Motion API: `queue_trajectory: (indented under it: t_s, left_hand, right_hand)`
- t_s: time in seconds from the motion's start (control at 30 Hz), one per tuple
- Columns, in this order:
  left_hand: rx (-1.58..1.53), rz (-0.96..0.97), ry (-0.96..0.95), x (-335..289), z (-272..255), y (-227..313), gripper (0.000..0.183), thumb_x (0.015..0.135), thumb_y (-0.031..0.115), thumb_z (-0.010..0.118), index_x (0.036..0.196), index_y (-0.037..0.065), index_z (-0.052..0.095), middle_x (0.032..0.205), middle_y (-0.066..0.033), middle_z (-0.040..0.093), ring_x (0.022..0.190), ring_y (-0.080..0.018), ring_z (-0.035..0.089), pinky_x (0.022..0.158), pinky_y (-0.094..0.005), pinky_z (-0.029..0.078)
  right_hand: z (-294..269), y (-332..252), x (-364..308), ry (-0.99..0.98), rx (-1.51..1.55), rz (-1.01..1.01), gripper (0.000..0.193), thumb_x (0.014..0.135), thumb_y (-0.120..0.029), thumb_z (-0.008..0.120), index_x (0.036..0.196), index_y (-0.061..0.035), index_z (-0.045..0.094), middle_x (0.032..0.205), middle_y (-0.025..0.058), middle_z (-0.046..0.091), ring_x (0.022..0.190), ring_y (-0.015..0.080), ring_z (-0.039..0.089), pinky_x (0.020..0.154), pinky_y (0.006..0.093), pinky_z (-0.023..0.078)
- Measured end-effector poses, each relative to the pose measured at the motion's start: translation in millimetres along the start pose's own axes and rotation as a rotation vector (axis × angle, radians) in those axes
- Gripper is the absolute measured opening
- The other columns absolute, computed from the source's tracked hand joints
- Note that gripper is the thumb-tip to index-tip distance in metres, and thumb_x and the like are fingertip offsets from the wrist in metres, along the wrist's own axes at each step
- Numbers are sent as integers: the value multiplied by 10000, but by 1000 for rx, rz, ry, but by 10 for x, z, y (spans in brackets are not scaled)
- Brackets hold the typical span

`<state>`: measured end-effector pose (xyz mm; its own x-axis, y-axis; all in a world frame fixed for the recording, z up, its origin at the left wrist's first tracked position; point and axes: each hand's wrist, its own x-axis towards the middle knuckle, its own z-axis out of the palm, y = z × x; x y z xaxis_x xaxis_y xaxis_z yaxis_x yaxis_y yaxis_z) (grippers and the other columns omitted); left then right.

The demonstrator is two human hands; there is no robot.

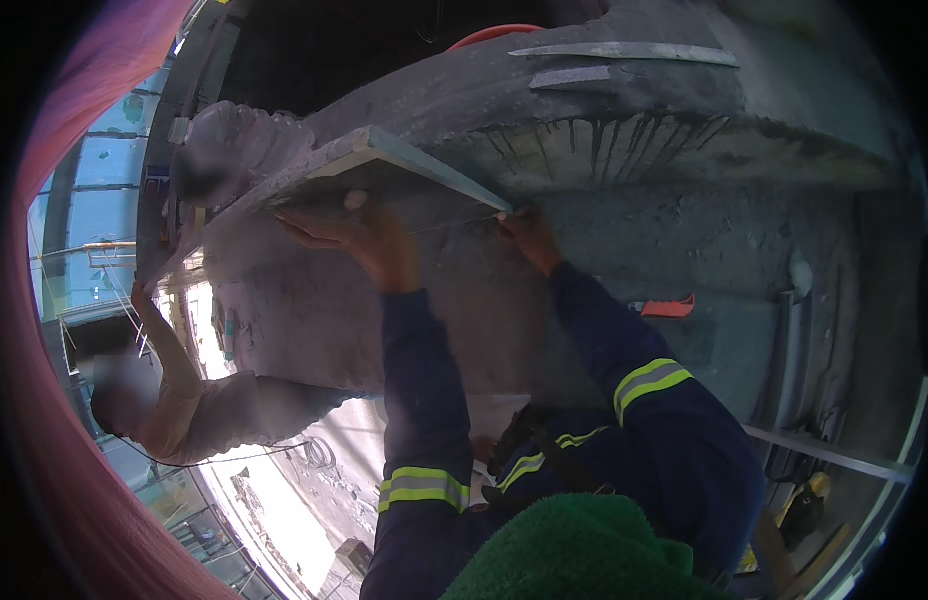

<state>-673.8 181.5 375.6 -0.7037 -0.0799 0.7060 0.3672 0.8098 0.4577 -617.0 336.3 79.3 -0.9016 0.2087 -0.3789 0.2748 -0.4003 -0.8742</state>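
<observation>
A thin grey board (pixel 431 170) with a pale edge stands out from the wall ledge, its corner pointing toward the top of the view. Under its dark underside, my left hand (pixel 374 248) is stretched out, fingers extended leftward; whether the fingertips touch the board is unclear. A small pale round spot shows by its thumb. My right hand (pixel 531 238) pinches the board's right end, fingers closed. From there a thin pale line runs toward my left hand. At the far left, a co-worker's raised hand (pixel 142 298) is at a lower edge.
A red-handled cutter (pixel 669 306) lies right of my right forearm. Two pale strips, a long one (pixel 629 51) and a short one (pixel 571 77), rest on the ledge. A large clear plastic bottle (pixel 249 140) stands upper left. Pink cloth (pixel 59 430) hangs along the left rim.
</observation>
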Motion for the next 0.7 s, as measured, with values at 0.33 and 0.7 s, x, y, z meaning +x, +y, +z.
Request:
queue_trajectory:
  t_s: [0.33,0.7]
  left_hand:
    - [1,-89,-30,18,45,-70,1087,1106,693,362,1677,-25,-221,1717,-369,-187,1633,-531,-87,1312,-648,115]
    - [-135,-103,-47,-80,3,-30,1016,1122,402,597,1725,92,-160,1743,-360,-198,1622,-602,-75,1305,-656,175]
  right_hand:
    - [67,-83,-94,10,280,31,559,963,-287,837,1219,57,479,999,122,665,925,195,711,783,321,620]
    - [192,-501,-385,110,-572,-123,639,942,-473,848,1208,23,548,1115,171,669,1048,261,706,876,410,555]
